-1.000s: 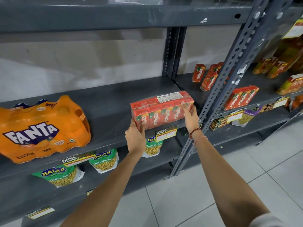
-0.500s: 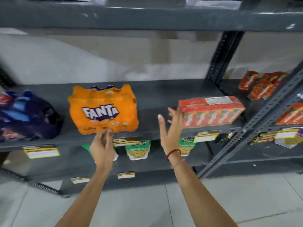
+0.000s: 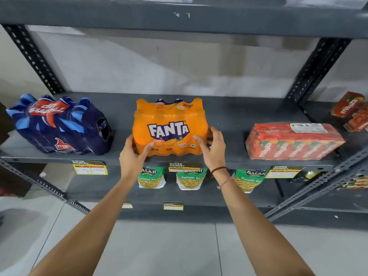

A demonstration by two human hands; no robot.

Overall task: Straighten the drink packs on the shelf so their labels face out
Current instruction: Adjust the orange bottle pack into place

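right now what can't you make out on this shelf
Head view: Fanta pack lower corners, covered by the left hand and right hand.
Head view: price tag figures, too small and blurred.
Head view: loose Maaza cartons at far right, cut off by the frame edge.

I have both bare arms stretched forward and up, the forearms converging. My left hand (image 3: 132,156) clasps the orange pack (image 3: 169,124) at its lower left corner, thumb across the front. My right hand (image 3: 214,150) holds its right edge, fingers spread, a red thread (image 3: 219,168) round the wrist.
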